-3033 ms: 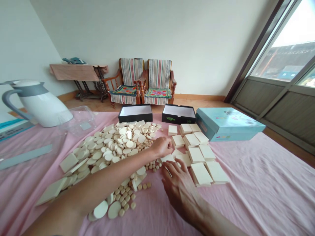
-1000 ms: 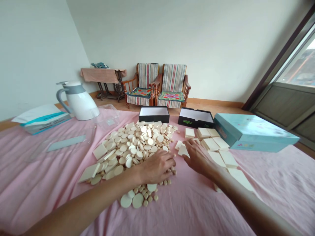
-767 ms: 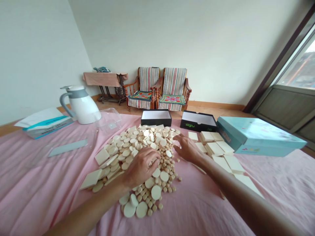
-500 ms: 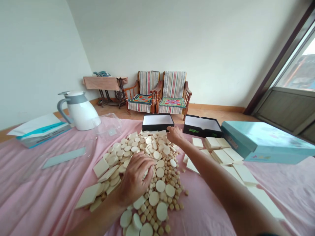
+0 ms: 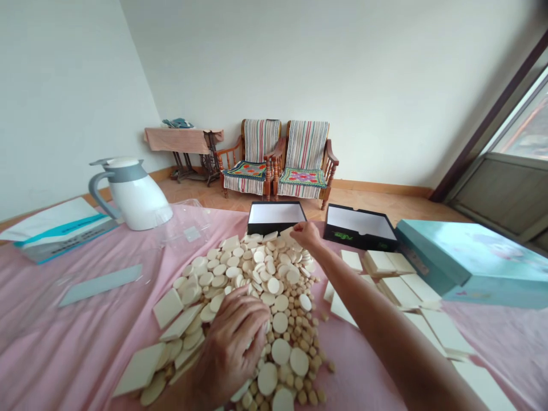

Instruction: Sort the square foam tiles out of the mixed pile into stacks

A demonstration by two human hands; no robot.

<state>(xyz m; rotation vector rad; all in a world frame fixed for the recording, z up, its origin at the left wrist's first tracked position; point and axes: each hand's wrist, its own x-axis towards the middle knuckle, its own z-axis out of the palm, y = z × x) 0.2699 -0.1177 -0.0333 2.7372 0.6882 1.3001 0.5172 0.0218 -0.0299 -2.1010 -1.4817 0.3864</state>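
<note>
Head view: right hand [image 5: 307, 234] pinches a flat, cream tile [image 5: 287, 234].

Round pale wooden discs [image 5: 281, 323] sit mostly left of tan wooden cubes [image 5: 304, 340] on pink cloth [image 5: 349, 365], 2 black rectangular boxes [image 5: 351, 236] behind; over right, stacked square wooden tiles [image 5: 400, 292], just before a blue rectangular box [image 5: 479, 251]!

The head view looks forward and down over the table [image 5: 346, 365], near enough that the wooden pieces [image 5: 273, 285] spread large below centre. It reaches past the table's far edge to two armchairs [image 5: 305, 145] and the wall [image 5: 385, 85]; the bottom border crops the near side.
</note>
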